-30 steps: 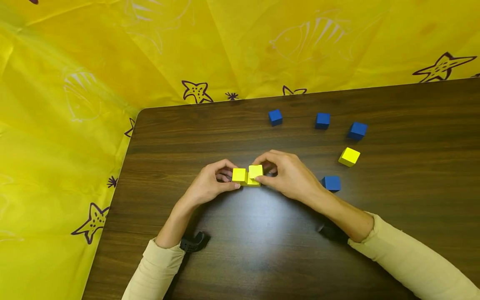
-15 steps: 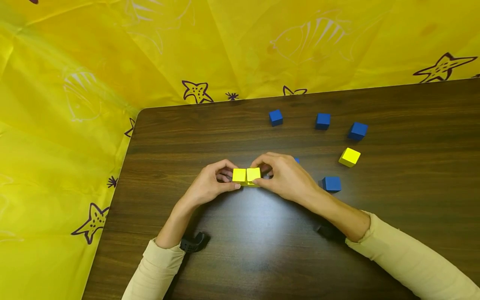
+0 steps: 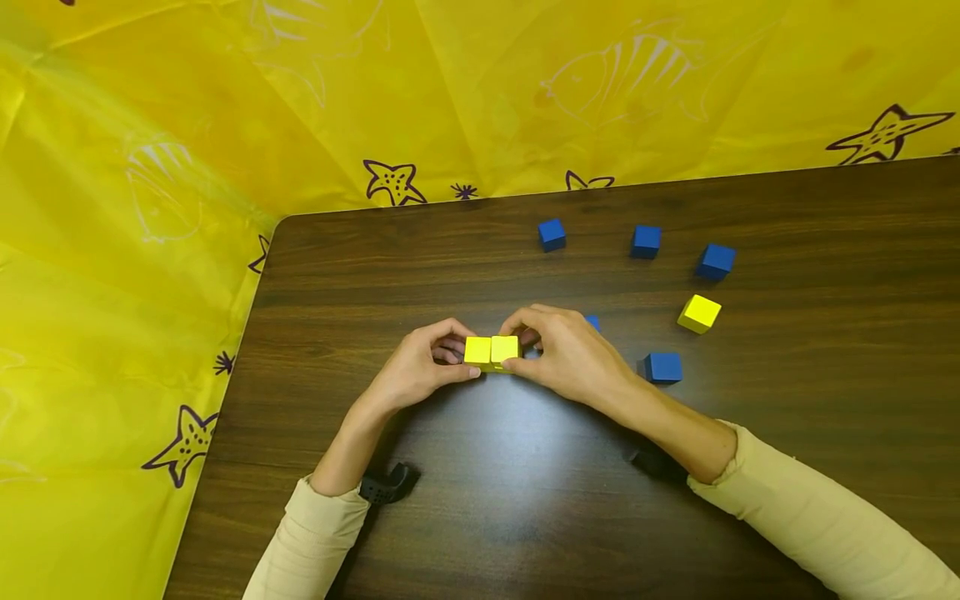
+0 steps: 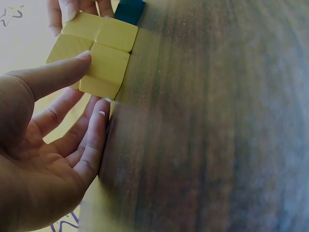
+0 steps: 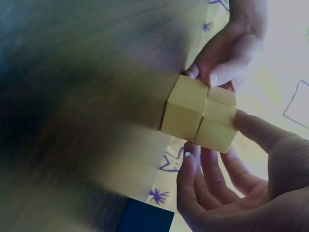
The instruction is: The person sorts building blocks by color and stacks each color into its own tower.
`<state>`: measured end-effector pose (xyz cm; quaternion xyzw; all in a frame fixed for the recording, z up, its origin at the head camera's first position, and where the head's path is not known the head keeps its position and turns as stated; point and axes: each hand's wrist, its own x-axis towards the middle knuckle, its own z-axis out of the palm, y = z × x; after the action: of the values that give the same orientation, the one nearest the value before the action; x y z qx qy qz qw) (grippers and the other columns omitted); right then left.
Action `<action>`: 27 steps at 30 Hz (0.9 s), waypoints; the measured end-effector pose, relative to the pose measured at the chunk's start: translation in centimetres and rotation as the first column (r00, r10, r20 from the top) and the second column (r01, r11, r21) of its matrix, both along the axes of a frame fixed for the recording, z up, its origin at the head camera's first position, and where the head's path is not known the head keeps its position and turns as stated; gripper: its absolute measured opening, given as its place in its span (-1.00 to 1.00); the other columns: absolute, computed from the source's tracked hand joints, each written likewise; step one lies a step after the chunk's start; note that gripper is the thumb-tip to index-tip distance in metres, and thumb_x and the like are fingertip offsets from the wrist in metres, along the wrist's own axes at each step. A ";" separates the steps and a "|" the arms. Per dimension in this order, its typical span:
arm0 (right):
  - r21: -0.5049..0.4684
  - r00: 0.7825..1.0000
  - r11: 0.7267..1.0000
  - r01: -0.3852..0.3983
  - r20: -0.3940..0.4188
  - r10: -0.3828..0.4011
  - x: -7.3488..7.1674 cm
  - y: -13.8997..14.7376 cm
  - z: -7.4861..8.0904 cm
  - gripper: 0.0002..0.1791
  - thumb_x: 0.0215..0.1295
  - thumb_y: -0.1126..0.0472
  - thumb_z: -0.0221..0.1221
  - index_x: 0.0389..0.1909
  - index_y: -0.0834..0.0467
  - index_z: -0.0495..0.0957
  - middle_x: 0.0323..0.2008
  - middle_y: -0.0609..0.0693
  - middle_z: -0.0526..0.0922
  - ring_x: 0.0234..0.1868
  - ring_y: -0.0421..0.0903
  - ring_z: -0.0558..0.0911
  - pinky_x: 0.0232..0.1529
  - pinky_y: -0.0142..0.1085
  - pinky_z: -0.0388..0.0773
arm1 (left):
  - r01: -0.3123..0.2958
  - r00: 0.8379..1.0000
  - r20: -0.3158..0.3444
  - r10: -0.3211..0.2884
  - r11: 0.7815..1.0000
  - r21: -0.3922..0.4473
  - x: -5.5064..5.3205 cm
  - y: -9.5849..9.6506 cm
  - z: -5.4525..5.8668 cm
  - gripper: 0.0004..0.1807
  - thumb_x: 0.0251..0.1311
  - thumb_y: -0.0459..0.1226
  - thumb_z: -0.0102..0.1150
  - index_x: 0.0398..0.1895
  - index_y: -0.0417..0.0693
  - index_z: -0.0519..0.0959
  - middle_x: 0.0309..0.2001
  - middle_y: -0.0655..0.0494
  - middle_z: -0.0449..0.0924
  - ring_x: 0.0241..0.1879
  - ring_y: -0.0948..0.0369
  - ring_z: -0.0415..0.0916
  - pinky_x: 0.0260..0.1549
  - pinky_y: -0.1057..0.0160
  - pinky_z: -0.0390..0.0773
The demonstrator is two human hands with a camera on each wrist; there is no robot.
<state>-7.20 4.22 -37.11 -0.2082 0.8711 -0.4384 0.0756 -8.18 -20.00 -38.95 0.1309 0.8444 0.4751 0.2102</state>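
Observation:
Yellow cubes form a small block, two above two. My left hand [image 3: 412,365] holds the upper left cube [image 3: 477,350] between thumb and fingers. On the other side, my right hand [image 3: 576,350] pinches the upper right cube [image 3: 506,348], its thumb on the near face. The two upper cubes sit side by side. In the left wrist view the lower left cube [image 4: 110,60] shows under the left thumb. The right wrist view shows the lower right cube [image 5: 182,118] on the table, beneath the one my right hand pinches.
Blue cubes stand at the back of the brown table [image 3: 360,283]: one at the left [image 3: 552,235], others further right. A loose yellow cube [image 3: 699,314] and a blue cube [image 3: 663,367] lie right of my right hand, which partly hides another blue cube [image 3: 593,323]. Yellow patterned cloth [image 3: 480,92] hangs behind.
My right hand has moved left and slightly down with its yellow cube, bringing it against the upper left cube. A blue cube now peeks out behind that hand. The left hand stays still.

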 end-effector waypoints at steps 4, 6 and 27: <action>0.001 1.000 1.000 -0.006 -0.002 0.006 0.0 0.0 0.0 -0.70 0.07 0.17 0.49 -0.17 0.02 0.66 -0.22 -0.12 0.69 -0.20 -0.14 0.68 -0.24 -0.24 0.60 | 0.003 1.000 -0.012 -0.003 1.000 -0.002 0.0 0.0 0.0 -0.64 0.05 -0.37 0.49 -0.08 -0.08 0.61 -0.15 0.02 0.64 -0.19 0.13 0.61 -0.18 0.22 0.63; 0.002 1.000 1.000 -0.007 -0.003 0.007 0.0 0.0 0.0 -0.70 0.07 0.17 0.49 -0.17 0.03 0.66 -0.22 -0.12 0.69 -0.21 -0.13 0.68 -0.25 -0.24 0.60 | 0.004 1.000 -0.017 -0.004 1.000 -0.003 0.0 0.0 0.0 -0.64 0.05 -0.37 0.49 -0.07 -0.10 0.61 -0.15 0.00 0.64 -0.19 0.12 0.61 -0.17 0.21 0.63; -0.013 1.000 1.000 -0.024 -0.006 0.024 0.1 0.2 -0.2 -0.67 0.11 0.14 0.47 -0.11 0.05 0.65 -0.18 -0.12 0.69 -0.18 -0.16 0.67 -0.20 -0.22 0.61 | 0.000 1.000 -0.009 0.000 1.000 -0.005 0.0 0.1 -0.1 -0.63 0.05 -0.36 0.49 -0.06 -0.13 0.60 -0.14 -0.06 0.63 -0.18 0.09 0.60 -0.14 0.16 0.62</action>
<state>-7.15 4.42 -37.31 -0.2206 0.8658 -0.4426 0.0768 -8.19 -19.94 -39.03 0.1323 0.8466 0.4723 0.2067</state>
